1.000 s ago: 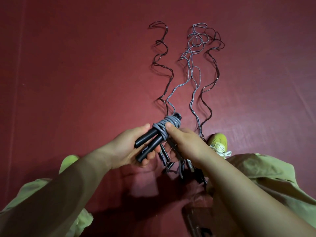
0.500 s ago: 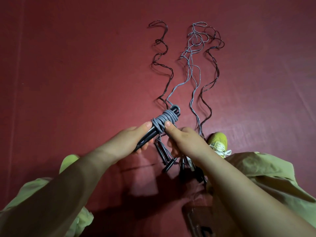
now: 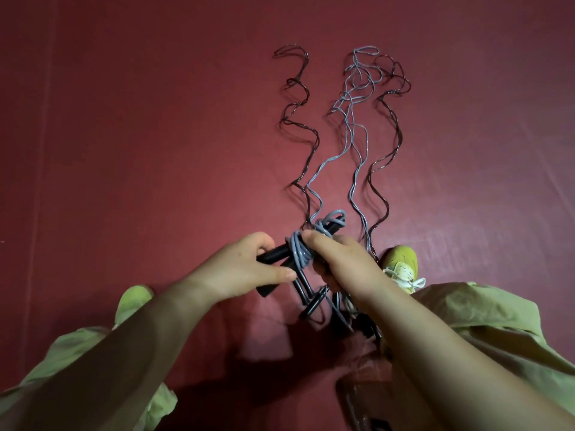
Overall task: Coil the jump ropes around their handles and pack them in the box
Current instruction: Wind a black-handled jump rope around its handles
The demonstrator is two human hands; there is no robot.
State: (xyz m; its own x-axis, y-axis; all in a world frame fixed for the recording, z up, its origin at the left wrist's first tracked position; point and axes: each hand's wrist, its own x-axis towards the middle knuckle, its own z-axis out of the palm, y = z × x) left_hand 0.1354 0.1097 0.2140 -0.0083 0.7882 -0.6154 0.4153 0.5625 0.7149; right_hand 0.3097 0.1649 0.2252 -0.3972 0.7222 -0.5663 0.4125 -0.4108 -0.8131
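Head cam, down, close to hands [image 3: 289, 269]

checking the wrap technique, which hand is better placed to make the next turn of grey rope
Right. The right hand already pinches the grey rope at the coil, while the left hand grips the black handles, steadying them.

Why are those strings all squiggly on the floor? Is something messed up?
A bit messy. The grey rope and dark ropes lie kinked and crossing on the red floor, uncoiled. Only the bundle held in both hands is wrapped.
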